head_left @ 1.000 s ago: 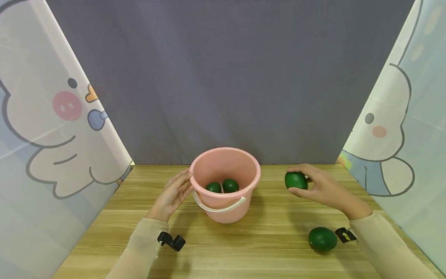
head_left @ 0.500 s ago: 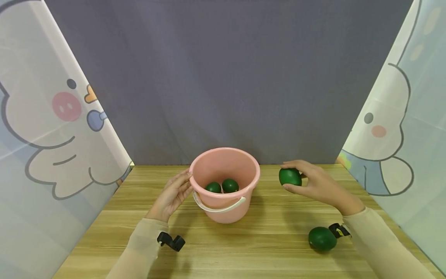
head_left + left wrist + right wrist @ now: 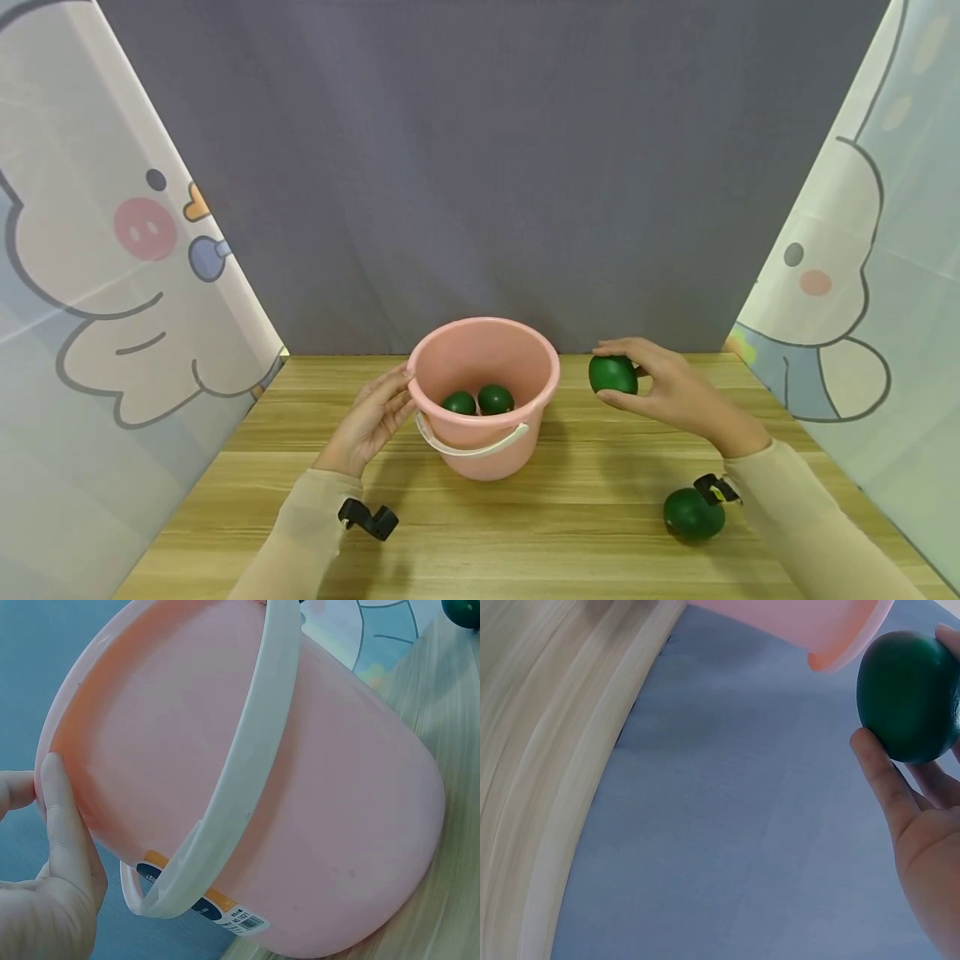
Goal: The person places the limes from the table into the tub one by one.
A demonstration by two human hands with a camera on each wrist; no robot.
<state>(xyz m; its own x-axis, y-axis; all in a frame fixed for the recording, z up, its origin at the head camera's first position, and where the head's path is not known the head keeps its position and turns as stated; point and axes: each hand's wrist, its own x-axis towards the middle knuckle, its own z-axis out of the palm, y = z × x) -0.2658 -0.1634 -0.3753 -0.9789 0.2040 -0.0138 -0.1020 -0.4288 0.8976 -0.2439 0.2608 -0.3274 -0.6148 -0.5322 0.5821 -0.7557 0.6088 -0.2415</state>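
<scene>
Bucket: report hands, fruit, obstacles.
Left hand pinches bucket. Right hand holds green fruit aloft, right of bucket. No obstacle seen between.

Your right hand [image 3: 675, 396] has brought its green fruit [image 3: 612, 375] closer to the bucket [image 3: 487, 467], slightly higher in the head view; your right sleeve [image 3: 810, 517] and its black mount [image 3: 716, 489] have shifted bucketward too.

Label [image 3: 238, 919] on the wall of the pink bucket [image 3: 360, 810], crossed in part by the white handle [image 3: 253, 742]: orange and dark bands, then a white panel bearing a barcode [image 3: 250, 923]. From where I stand, its tiny, blurred print is unreadable.
</scene>
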